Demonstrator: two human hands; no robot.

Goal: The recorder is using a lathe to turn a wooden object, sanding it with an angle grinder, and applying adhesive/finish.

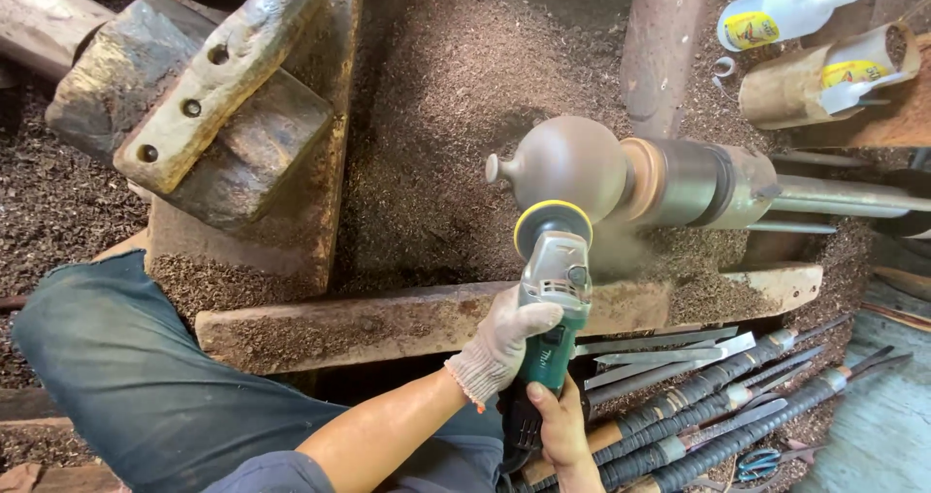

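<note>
A rounded brown wooden piece point(567, 168) with a small knob at its left end sits on a lathe chuck point(684, 183). A green and grey angle grinder point(555, 289) presses its yellow-rimmed sanding disc point(551, 223) against the piece's underside, and dust drifts to the right. My left hand point(504, 343), in a white knit glove, grips the grinder's body. My bare right hand point(561, 425) holds the black rear handle.
Wood shavings point(456, 95) cover the ground. A long wooden beam point(388, 323) lies across below the lathe. Several long-handled turning chisels point(718, 396) lie at lower right. A white squeeze bottle point(790, 8) and a cardboard tube point(824, 76) sit top right. My trouser leg point(126, 367) is lower left.
</note>
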